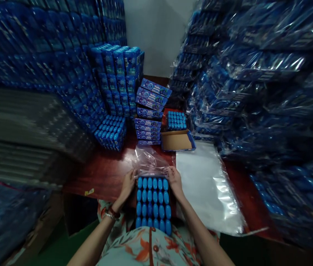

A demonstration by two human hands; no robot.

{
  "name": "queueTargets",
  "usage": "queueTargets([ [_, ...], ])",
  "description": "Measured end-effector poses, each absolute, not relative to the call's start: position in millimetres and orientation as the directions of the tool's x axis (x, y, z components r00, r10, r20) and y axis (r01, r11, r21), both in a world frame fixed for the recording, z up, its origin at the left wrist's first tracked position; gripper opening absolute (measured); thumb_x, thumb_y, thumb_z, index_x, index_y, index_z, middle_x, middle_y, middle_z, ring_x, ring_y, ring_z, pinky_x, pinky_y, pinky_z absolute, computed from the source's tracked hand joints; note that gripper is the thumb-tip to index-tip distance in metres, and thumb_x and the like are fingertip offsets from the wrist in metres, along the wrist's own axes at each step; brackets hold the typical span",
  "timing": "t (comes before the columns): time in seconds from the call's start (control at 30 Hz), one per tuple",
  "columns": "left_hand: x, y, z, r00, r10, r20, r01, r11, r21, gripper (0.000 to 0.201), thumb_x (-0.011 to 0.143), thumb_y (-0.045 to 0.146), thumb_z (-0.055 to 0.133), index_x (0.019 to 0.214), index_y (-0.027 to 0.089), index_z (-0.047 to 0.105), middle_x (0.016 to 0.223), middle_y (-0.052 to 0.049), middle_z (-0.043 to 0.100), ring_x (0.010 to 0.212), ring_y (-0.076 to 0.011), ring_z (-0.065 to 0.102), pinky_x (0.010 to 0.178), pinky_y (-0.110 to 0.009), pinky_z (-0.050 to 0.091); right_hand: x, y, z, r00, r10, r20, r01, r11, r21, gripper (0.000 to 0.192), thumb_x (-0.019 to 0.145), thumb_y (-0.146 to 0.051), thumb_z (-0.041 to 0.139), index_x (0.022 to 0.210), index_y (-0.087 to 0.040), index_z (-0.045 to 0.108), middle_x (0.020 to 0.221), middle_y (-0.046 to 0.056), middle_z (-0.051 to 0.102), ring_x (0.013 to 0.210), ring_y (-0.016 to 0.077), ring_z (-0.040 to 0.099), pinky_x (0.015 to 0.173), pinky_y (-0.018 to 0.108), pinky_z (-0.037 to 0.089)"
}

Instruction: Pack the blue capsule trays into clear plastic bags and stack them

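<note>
A tray of blue-capped containers (153, 199) lies close against my body at the table's front edge, its caps in rows. Beyond its far end spreads a clear plastic bag (150, 159), crumpled and see-through, with its mouth at the tray's far edge. My left hand (128, 183) is closed on the bag's edge at the tray's far left corner. At the far right corner, my right hand (175, 180) pinches the other side of the bag. Some fingertips are hidden behind the plastic and the tray.
Flat clear bags (206, 184) lie in a pile on the right of the red-brown table (98, 173). An open cardboard tray (177, 141) sits behind, beside stacked printed boxes (148, 125). Blue containers (112, 131) stand at left; wrapped packs (228, 81) tower at right.
</note>
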State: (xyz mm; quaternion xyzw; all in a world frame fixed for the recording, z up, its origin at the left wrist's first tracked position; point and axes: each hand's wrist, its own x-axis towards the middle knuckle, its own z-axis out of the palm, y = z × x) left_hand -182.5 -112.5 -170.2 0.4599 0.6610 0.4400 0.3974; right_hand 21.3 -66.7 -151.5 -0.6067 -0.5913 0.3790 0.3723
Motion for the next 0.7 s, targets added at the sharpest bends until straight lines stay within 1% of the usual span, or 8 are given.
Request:
queueTargets([
  [0.17,-178.3,-113.3,-167.8,-0.274,0.952,-0.138,0.322,0.226,0.919,0.025,0.076,0.030,0.048,0.089,0.013,0.061,0.082,-0.008,0.068,0.078,-0.0206,0.061,0.075,-0.032,0.047,22.9,-70.3,-160.7,0.041,0.997,-0.061,0.453,-0.073,-0.889,0.037,0.077,-0.055,0.038,0.074,-0.021,0.050,0.064,0.001,0.058,0.061,0.0174,0.054,0.057,0.028,0.042],
  [0.3,-177.0,-131.8,-157.9,-0.297,0.935,-0.195,0.484,0.324,0.813,0.027,0.082,0.024,0.044,0.103,0.013,0.056,0.080,-0.008,0.067,0.074,-0.0205,0.062,0.071,-0.031,0.046,31.9,-91.6,-153.3,-0.007,0.994,-0.107,0.524,-0.088,-0.847,0.027,0.082,-0.043,0.037,0.076,-0.021,0.050,0.067,0.002,0.061,0.062,0.0184,0.057,0.057,0.028,0.041],
  [0.37,-177.0,-139.0,-152.3,-0.298,0.923,-0.243,0.592,0.378,0.712,0.027,0.085,0.023,0.044,0.109,0.014,0.055,0.078,-0.009,0.067,0.076,-0.0218,0.064,0.071,-0.031,0.045,36.0,-100.5,-141.6,-0.080,0.985,-0.153,0.662,-0.062,-0.747,0.022,0.085,-0.032,0.034,0.080,-0.021,0.052,0.070,0.004,0.063,0.064,0.0185,0.059,0.060,0.028,0.041],
  [0.47,-178.5,-141.7,-145.8,-0.267,0.924,-0.272,0.728,0.378,0.572,0.029,0.088,0.024,0.042,0.113,0.016,0.054,0.079,-0.011,0.067,0.078,-0.0246,0.064,0.071,-0.033,0.045,36.6,-108.3,-119.4,-0.112,0.961,-0.253,0.890,-0.016,-0.456,0.022,0.086,-0.019,0.033,0.092,-0.017,0.055,0.074,0.008,0.066,0.070,0.0209,0.063,0.062,0.029,0.041],
  [0.53,-181.0,-138.2,-142.8,-0.222,0.957,-0.186,0.791,0.288,0.540,0.029,0.089,0.025,0.040,0.114,0.016,0.053,0.087,-0.012,0.067,0.083,-0.0244,0.063,0.074,-0.034,0.046,33.6,-109.4,-107.1,-0.074,0.967,-0.243,0.951,-0.005,-0.310,0.025,0.087,-0.020,0.036,0.106,-0.015,0.053,0.082,0.011,0.067,0.071,0.0226,0.064,0.062,0.030,0.042],
  [0.57,-182.6,-135.3,-141.5,-0.196,0.975,-0.100,0.800,0.218,0.559,0.029,0.089,0.026,0.041,0.114,0.016,0.052,0.091,-0.012,0.065,0.086,-0.0238,0.062,0.076,-0.035,0.046,31.8,-108.6,-102.9,-0.065,0.979,-0.194,0.958,0.007,-0.285,0.030,0.088,-0.022,0.038,0.115,-0.015,0.049,0.091,0.012,0.067,0.072,0.0227,0.065,0.062,0.030,0.042],
  [0.63,-186.2,-128.9,-138.6,-0.145,0.984,0.099,0.769,0.050,0.637,0.028,0.087,0.026,0.044,0.111,0.015,0.051,0.096,-0.011,0.062,0.089,-0.0218,0.059,0.079,-0.033,0.046,29.5,-104.3,-98.5,-0.091,0.994,-0.054,0.946,0.069,-0.318,0.037,0.090,-0.026,0.039,0.125,-0.018,0.043,0.110,0.013,0.063,0.077,0.0218,0.065,0.063,0.030,0.045],
  [0.7,-189.5,-124.6,-135.2,-0.086,0.978,0.190,0.725,-0.069,0.686,0.020,0.088,0.026,0.042,0.099,0.016,0.054,0.088,-0.008,0.061,0.081,-0.0190,0.058,0.074,-0.031,0.047,30.3,-98.8,-98.7,-0.160,0.985,0.067,0.899,0.173,-0.403,0.031,0.091,-0.027,0.037,0.117,-0.019,0.051,0.113,0.011,0.061,0.082,0.0209,0.065,0.067,0.031,0.047],
])
